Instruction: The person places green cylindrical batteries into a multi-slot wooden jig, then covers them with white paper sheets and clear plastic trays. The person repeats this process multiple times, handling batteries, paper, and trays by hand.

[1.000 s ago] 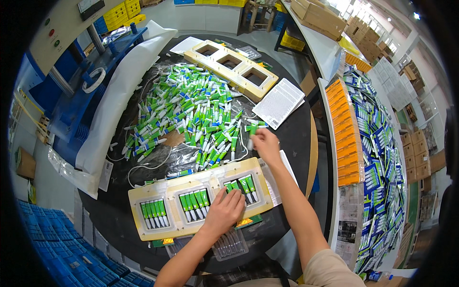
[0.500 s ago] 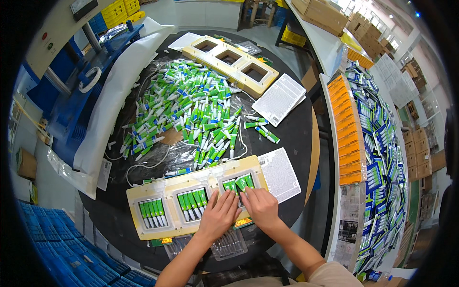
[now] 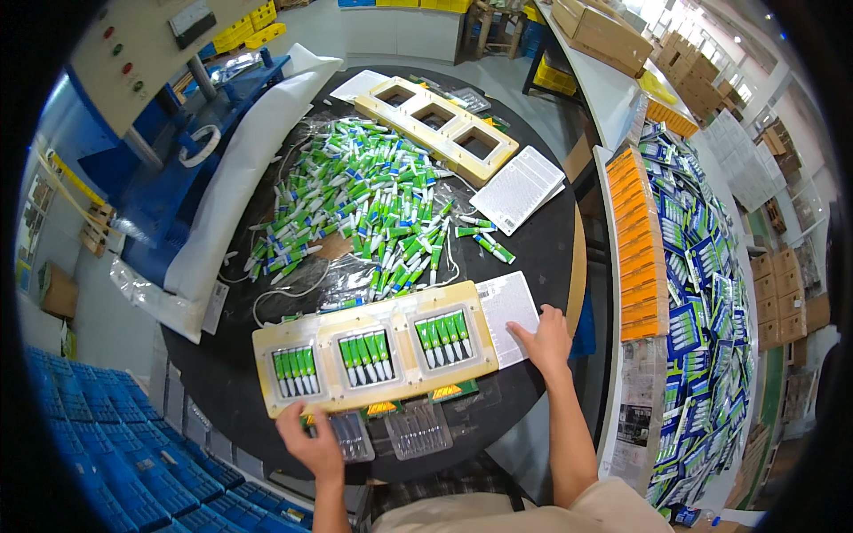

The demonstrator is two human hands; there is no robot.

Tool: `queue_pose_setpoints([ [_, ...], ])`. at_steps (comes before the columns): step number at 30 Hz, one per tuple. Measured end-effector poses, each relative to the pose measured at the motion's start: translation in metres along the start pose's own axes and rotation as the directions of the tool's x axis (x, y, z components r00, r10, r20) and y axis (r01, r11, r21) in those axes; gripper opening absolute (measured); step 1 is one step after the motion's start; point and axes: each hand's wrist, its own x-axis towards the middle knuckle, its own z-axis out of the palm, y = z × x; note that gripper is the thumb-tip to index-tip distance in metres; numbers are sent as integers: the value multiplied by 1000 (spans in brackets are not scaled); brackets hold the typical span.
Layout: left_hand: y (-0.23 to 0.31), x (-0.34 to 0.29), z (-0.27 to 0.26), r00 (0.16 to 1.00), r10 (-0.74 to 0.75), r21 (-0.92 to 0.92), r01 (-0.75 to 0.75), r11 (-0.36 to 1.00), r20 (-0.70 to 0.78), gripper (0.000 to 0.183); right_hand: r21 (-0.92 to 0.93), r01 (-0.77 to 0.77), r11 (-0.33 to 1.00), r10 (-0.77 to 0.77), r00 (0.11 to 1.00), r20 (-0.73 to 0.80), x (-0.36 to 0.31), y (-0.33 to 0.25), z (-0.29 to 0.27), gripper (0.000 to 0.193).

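The near cream-coloured frame [image 3: 400, 382] has three windows holding clear blister trays, with several green tubes with white nozzles [image 3: 443, 339] lined up in each. My left hand [image 3: 311, 442] is at the frame's lower left corner, thumb and fingers apart, and I cannot tell whether it touches the edge. My right hand [image 3: 548, 345] is at the right edge of a white printed card [image 3: 508, 302], its thumb spread over the card and its fingers beyond the edge. Part of that card lies under the frame's right end.
Loose green tubes [image 3: 364, 191] are heaped behind the frame. A second frame [image 3: 435, 115] lies at the far side, beside more white cards [image 3: 518, 191]. Empty blister trays [image 3: 419, 432] rest at the near edge. A blue press [image 3: 169, 169] stands left; packed cards [image 3: 702, 311] fill the right table.
Both hands have left the right-hand window, the left toward the frame's lower left corner, the right to the white card. The tubes in that window now lie in a neat row.
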Motion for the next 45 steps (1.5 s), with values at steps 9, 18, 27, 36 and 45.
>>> queue_pose_setpoints([
  [9,-63,-42,-18,942,-261,222,214,951,210,46,494,-79,866,-23,980,197,36,64,29,51],
  [18,-93,-10,-54,946,-312,123,301,946,87,24,740,282,611,-356,933,-61,-56,-54,-18,52],
  [27,-87,106,-84,994,-101,-149,93,985,-44,9,524,350,777,-424,905,24,-125,-156,76,69],
  [36,-18,63,-4,533,498,-75,-627,775,684,68,75,248,966,-252,967,38,-146,-185,57,57],
  [45,-35,67,29,390,470,-74,-702,709,792,89,-29,279,960,-280,960,-20,-142,-191,58,54],
])
